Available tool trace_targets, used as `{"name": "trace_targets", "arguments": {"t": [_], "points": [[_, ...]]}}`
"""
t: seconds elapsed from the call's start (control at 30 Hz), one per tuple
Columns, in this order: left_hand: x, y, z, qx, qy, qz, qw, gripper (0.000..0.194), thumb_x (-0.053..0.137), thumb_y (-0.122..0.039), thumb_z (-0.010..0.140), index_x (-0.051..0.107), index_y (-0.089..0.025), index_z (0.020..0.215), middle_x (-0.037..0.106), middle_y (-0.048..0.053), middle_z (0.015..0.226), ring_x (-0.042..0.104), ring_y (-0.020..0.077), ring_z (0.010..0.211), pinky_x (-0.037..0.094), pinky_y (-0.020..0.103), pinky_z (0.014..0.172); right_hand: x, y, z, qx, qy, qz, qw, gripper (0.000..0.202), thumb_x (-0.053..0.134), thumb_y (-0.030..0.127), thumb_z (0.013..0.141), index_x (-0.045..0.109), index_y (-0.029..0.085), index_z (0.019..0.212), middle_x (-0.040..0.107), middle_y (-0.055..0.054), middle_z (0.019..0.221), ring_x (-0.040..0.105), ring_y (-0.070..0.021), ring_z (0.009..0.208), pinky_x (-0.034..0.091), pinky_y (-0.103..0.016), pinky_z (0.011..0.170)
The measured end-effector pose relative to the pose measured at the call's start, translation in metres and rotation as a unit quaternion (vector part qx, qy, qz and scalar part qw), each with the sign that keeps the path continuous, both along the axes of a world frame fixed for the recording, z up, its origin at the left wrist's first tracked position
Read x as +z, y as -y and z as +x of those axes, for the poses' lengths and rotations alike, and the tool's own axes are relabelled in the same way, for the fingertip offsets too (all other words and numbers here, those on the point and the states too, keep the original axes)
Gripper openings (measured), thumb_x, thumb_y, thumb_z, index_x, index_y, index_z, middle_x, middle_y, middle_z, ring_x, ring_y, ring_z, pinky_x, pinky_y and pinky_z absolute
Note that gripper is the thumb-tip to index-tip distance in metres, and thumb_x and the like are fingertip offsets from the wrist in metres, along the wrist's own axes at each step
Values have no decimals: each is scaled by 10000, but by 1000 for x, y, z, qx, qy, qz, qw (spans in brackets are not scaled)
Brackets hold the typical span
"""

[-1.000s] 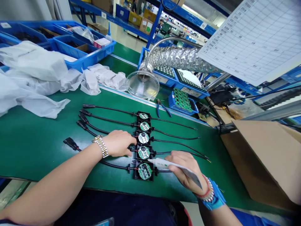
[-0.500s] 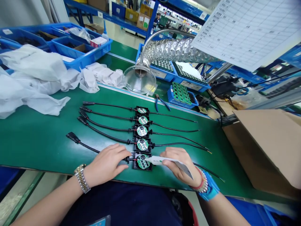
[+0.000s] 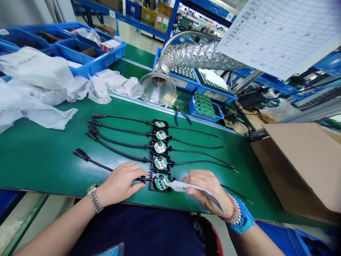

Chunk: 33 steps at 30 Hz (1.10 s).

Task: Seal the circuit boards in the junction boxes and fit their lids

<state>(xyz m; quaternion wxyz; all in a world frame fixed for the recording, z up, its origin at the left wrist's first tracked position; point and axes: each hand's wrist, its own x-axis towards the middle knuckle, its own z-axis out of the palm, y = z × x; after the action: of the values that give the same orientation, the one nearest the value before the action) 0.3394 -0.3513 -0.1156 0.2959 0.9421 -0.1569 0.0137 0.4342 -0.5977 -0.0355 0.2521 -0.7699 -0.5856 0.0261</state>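
Observation:
Several black cased units with round green circuit boards stand in a column, each with a black cable out of either side. At the nearest case, my left hand (image 3: 124,184) pinches the black cable (image 3: 100,165) by its grommet, just left of the box. My right hand (image 3: 206,188) is closed around a white squeeze tube (image 3: 181,185). The tube lies tilted, its nozzle touching or almost touching the nearest circuit board (image 3: 161,181). Part of that unit's right cable is hidden behind my right hand.
Blue-handled pliers (image 3: 183,115) lie beyond the column, below a clear extraction hood (image 3: 157,89). A blue bin (image 3: 205,114) holds green boards. White wrapping (image 3: 39,96) and a blue divided tray (image 3: 98,65) are at left; an open cardboard box (image 3: 298,170) stands at right.
My left thumb has closed up toward the fingers at the cable grommet. The tube's nozzle has shifted slightly right and down on the nearest board. The view has moved a little.

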Motion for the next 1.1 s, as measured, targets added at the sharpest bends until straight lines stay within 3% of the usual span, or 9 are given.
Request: {"name": "trace_targets", "arguments": {"t": [0.4,0.57,0.77,1.1], "points": [[2,0,0,3,-17,2,1000,180,534,-314,833,594,-220,974,613,24,847,545,182,822,409,309,755,9,3,-2,-2,28,-7,1000,448,256,371,961,545,135,713,459,-14,539,375,-119,505,266,-256,499],[2,0,0,3,-10,-7,1000,186,530,-321,835,598,-217,974,616,23,847,546,178,824,409,311,767,1,-8,2,-11,-4,36,999,410,290,350,958,547,141,715,479,-12,561,384,-111,504,286,-247,510],[2,1,0,-1,-12,-3,1000,188,526,-323,838,595,-211,972,611,26,833,542,182,811,414,316,747,-11,-21,6,-5,-31,36,999,418,308,385,949,533,152,684,481,-10,558,403,-111,507,301,-240,509],[2,1,0,1,-10,-5,1000,188,528,-327,837,597,-214,970,614,29,842,545,184,818,413,315,759,-7,-20,7,7,-11,12,1000,415,298,366,954,511,154,667,488,-16,557,382,-110,513,292,-241,515]]}}
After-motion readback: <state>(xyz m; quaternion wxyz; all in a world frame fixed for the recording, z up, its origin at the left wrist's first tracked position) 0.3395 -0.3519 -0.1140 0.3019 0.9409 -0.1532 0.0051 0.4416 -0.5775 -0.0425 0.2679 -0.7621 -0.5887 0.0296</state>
